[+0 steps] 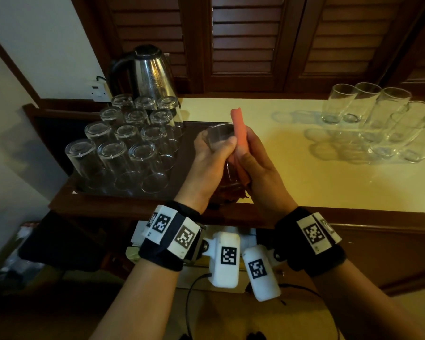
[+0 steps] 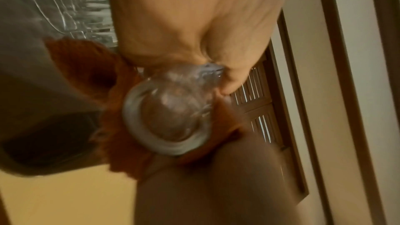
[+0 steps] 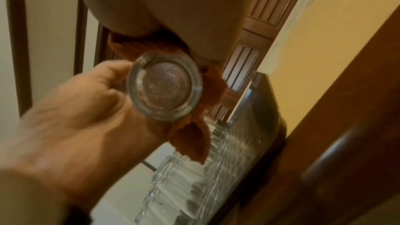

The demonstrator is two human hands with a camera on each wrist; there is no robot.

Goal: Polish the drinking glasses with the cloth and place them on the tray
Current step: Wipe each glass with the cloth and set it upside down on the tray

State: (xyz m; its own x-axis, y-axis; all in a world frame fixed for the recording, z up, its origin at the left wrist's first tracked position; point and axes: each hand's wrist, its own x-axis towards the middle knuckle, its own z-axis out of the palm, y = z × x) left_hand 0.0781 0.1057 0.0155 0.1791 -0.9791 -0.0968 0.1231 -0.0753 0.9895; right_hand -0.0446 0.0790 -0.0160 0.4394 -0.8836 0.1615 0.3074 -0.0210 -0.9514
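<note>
Glass (image 1: 216, 141) held above the desk's (image 1: 292, 168) front edge, just right of the tray (image 1: 189, 192), mouth tilted away from the person, thick base toward the wrists. Left hand (image 1: 211, 153) wraps its fingers round the upper wall near the rim. Right hand (image 1: 258, 168) clamps the orange cloth (image 1: 239, 128) flat against the right side of the glass; one rolled end of cloth stands up past the rim, the rest bunches under the base.

Step in hand, as judged: polishing the outer wall. To do it well: turn the glass with the left hand while the right presses cloth along the full height, then wipe base and rim; keep bare fingers off wiped areas, since prints undo the work. Grip firm but not squeezing; thin wall.

Pose: both forearms rise from below, wrists close together, palms facing each other.

Twelve inverted glasses (image 1: 130, 143) fill the tray at the desk's left end; unpolished glasses (image 1: 378, 119) stand at the far right corner. Kettle (image 1: 147, 72) behind tray.
</note>
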